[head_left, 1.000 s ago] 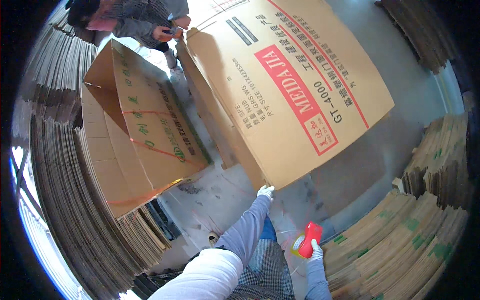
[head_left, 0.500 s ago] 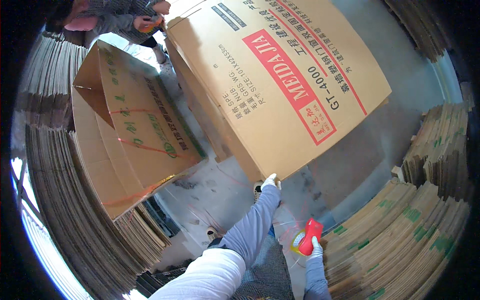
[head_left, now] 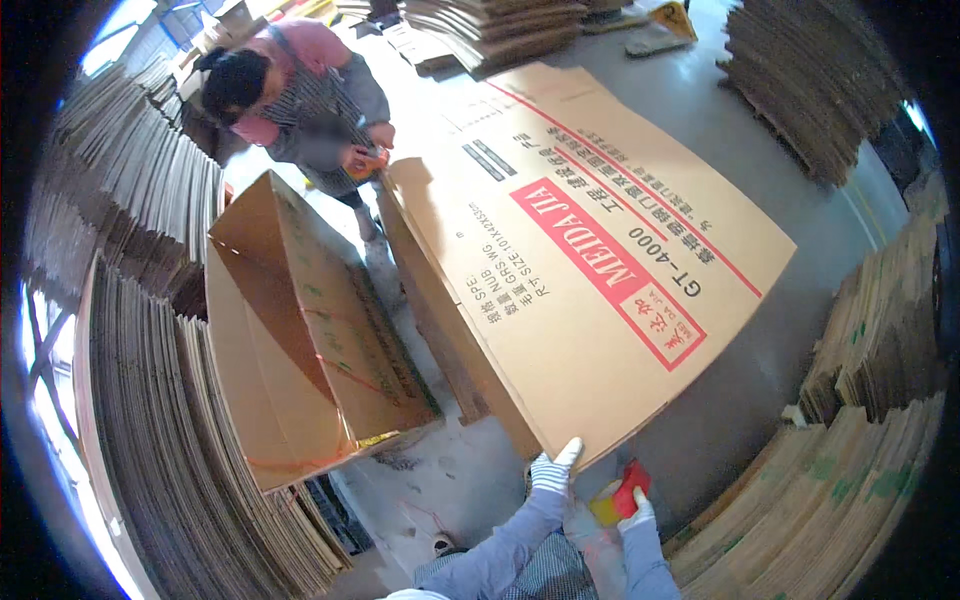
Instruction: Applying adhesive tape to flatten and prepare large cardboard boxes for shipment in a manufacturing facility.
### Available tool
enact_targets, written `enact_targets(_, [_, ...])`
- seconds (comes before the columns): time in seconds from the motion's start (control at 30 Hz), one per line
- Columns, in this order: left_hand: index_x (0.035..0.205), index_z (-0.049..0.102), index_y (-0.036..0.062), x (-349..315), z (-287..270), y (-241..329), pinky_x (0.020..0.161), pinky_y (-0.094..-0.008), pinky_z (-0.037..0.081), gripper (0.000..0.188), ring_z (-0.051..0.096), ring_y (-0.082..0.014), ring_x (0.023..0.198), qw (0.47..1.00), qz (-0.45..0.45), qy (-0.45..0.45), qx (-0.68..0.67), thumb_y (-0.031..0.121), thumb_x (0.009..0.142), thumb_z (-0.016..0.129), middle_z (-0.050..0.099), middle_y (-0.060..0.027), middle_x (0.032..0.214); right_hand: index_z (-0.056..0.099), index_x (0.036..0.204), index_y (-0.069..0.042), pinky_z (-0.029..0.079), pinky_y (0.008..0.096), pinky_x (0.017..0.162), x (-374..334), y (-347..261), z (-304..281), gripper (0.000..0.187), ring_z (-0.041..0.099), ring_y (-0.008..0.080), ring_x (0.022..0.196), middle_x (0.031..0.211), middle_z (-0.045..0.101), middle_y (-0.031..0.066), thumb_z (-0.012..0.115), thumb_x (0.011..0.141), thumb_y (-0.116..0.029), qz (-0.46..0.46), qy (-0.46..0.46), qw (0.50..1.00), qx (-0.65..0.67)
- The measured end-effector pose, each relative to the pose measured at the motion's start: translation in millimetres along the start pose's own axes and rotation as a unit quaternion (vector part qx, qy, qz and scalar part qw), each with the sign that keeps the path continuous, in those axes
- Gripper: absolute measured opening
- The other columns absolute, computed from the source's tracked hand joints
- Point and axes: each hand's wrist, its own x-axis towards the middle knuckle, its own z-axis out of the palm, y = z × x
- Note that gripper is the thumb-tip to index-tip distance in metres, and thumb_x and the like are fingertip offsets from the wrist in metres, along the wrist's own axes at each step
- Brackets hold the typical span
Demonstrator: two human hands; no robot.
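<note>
A large flattened cardboard carton with red and black printing lies in front of me, raised off the floor. Its near corner is pinched in my left hand, gloved in white with stripes, thumb on top. Close by on the right, my gloved right hand grips a red tape dispenser with a yellow tape roll, just off the carton's near edge. Across the carton's far left end, a co-worker holds a small orange-red object, partly covered by fingers.
An open brown carton with red strapping stands to the left. Tall stacks of flat cardboard rise behind it. More cardboard stacks line the right side, with others at the back. Grey floor shows between.
The view has tilted up, showing more of the co-worker and the back. My right hand has come nearer the carton's corner with the tape dispenser. My left hand stays on that corner.
</note>
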Motion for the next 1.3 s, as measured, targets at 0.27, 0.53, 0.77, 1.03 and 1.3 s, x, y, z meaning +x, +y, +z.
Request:
enact_targets(0.27, [0.112,0.054,-0.0025,-31,-46,43,0.078,-0.0302,0.048,0.059,0.060,-0.0193,0.088,1.000,-0.018,-0.012,-0.020,0.031,0.070,0.079,0.063,-0.0104,0.099,0.041,0.129,-0.009,0.044,0.0533,0.090,48,-45,148,0.069,0.051,0.0327,0.111,0.125,0.051,0.0117,0.062,0.078,-0.051,-0.033,-0.083,0.996,0.027])
enact_targets(0.53, [0.119,0.046,-0.0118,26,-21,-10,0.090,-0.0321,0.044,0.082,0.056,-0.0256,0.101,0.999,-0.034,-0.039,0.000,0.039,0.065,0.080,0.059,-0.0182,0.112,0.051,0.121,-0.016,0.044,0.0570,0.087,46,-113,200,0.060,0.051,0.0314,0.110,0.121,0.054,0.0070,0.059,0.077,-0.055,-0.079,-0.081,0.992,-0.062])
enact_targets(0.77, [0.110,0.057,-0.0046,-34,-36,51,0.084,-0.0305,0.047,0.054,0.060,-0.0221,0.089,0.999,0.028,-0.012,-0.023,0.026,0.071,0.078,0.064,-0.0122,0.102,0.048,0.124,-0.019,0.042,0.0586,0.087,35,-149,210,0.057,0.051,0.0315,0.110,0.122,0.054,0.0067,0.057,0.079,-0.052,-0.058,-0.111,0.987,-0.100])
enact_targets(1.03, [0.111,0.058,-0.0037,-84,-59,105,0.080,-0.0280,0.049,0.050,0.060,-0.0176,0.086,0.998,0.053,0.004,-0.034,0.025,0.073,0.076,0.065,-0.0108,0.100,0.054,0.113,-0.018,0.043,0.0528,0.083,33,-194,213,0.049,0.053,0.0289,0.103,0.114,0.057,0.0070,0.057,0.074,-0.048,-0.079,-0.048,0.990,-0.110])
enact_targets(1.3, [0.105,0.063,-0.0015,-128,-64,149,0.075,-0.0280,0.049,0.040,0.059,-0.0141,0.082,0.990,0.120,-0.068,-0.021,0.022,0.075,0.075,0.065,-0.0075,0.095,0.061,0.100,-0.015,0.050,0.0522,0.072,32,-283,168,0.041,0.061,0.0268,0.090,0.101,0.064,0.0087,0.055,0.074,-0.046,-0.056,-0.267,0.960,-0.067])
